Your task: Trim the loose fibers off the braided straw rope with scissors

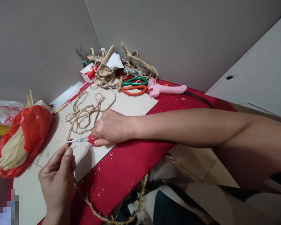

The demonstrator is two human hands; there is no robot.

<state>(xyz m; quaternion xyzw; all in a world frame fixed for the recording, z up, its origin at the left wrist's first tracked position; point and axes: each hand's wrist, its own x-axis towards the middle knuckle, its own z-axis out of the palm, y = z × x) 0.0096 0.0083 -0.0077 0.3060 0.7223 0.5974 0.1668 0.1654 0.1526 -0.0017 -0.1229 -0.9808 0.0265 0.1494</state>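
Observation:
My left hand (pixel 58 175) pinches a thin braided straw cord (pixel 84 111) between thumb and fingers. One part of the cord lies in loose loops on the pale board, and another hangs below the hand toward my lap. With my right hand (pixel 111 128) I grip small red-handled scissors (pixel 92 139). Their blades point left and reach the cord just above my left fingertips. Whether the blades are apart around the cord is too small to tell.
Behind lie a heap of thicker braided cord (pixel 105 73), green- and orange-handled scissors (pixel 134 90) and a pink glue gun (pixel 168 89) with a black cable. A red plastic bag (pixel 38 125) of straw strips stands left. Pale board (pixel 140 104) covers part of the red cloth (pixel 131 162).

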